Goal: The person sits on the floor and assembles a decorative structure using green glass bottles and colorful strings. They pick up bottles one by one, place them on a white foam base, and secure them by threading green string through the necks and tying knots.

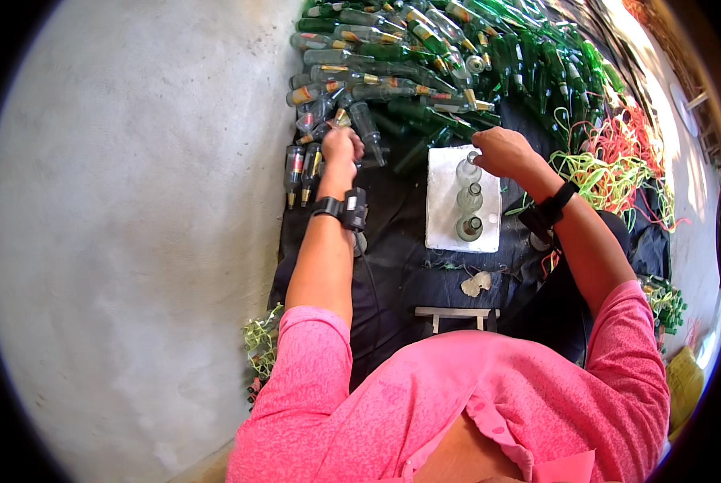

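My left hand [342, 147] reaches to the near left edge of a heap of glass bottles, its fingers curled beside a foil-necked bottle [342, 118]. What those fingers grip, if anything, is hidden. On a white board [444, 193] three clear bottles stand upright in a row. My right hand [505, 151] is closed at the mouth of the farthest clear bottle [466, 171]; its thumb side hides part of the rim. The middle bottle [470, 196] and the nearest bottle [469, 229] stand untouched, close together.
Green and clear bottles [425, 52] lie piled across the far side. Two dark bottles [294, 173] lie left of my left wrist. Tangled red and yellow-green strips [618, 153] lie at the right. A black sheet [404, 233] covers the ground; a small wooden frame [457, 312] is near my body.
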Available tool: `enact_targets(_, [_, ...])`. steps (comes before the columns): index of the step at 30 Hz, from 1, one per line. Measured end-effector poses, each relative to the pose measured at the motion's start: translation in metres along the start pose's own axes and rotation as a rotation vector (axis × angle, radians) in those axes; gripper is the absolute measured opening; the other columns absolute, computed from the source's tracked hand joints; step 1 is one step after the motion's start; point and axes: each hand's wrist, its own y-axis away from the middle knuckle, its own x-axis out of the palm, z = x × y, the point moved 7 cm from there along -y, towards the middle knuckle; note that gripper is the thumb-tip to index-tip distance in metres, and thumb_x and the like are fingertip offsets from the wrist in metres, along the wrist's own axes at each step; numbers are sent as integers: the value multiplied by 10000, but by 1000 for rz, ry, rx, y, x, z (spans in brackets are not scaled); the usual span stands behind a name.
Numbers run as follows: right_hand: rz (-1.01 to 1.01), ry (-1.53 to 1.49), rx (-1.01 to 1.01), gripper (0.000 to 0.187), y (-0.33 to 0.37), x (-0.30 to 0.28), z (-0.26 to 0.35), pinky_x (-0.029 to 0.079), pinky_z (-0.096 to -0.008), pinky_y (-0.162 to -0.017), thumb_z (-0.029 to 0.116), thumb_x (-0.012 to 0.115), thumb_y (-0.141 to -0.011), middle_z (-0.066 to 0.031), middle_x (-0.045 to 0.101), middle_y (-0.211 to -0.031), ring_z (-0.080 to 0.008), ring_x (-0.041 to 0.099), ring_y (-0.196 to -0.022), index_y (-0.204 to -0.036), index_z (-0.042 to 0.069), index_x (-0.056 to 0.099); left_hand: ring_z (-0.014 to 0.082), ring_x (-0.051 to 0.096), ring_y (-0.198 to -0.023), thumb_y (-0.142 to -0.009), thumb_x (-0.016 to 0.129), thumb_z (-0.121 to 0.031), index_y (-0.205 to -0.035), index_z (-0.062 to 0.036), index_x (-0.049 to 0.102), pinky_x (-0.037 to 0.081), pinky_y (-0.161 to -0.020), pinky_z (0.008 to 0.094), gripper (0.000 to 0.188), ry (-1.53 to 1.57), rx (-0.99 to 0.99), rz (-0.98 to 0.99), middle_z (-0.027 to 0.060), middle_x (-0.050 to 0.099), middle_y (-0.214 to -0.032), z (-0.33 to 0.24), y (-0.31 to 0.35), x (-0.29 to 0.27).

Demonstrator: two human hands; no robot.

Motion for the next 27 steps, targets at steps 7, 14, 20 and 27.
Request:
enact_targets(7, [-5, 7, 26, 199, 7, -19, -8, 561, -500, -793, 190, 632, -837, -193, 720, -939, -417, 690, -933, -960, 46, 692, 174, 587, -499, -921, 507, -134, -832, -68, 611, 416, -419, 332, 151, -183, -319, -174, 48, 603, -658, 169, 17, -23])
enact_targets(14, [-35, -7, 36, 217, 18, -31, -19, 555, -506, -811, 202, 624, -865, -219, 717, -936, -430, 684, -933, -1007, 51, 687, 169, 630, -591, -956, 551, -154, -971, -61, 651, 469, -487, 323, 137, -264, -415, -174, 47, 648, -762, 235, 22, -1])
enact_targets(20, [-42, -54, 86, 291, 29, -46, -24, 545, -504, -826, 212, 637, -880, -236, 714, -960, -435, 678, -947, -1109, 39, 682, 163, 627, -563, -980, 566, -197, -970, -69, 657, 452, -448, 319, 157, -398, -307, -193, 45, 645, -740, 278, -46, -5])
enact_targets(27, [-55, -110, 147, 270, 21, -43, -33, 533, -478, -761, 188, 663, -889, -227, 699, -877, -414, 682, -865, -1096, 16, 690, 339, 718, -912, -898, 664, -256, -1027, -72, 724, 556, -816, 441, 232, -697, -105, -399, 162, 746, -975, 256, -87, -22])
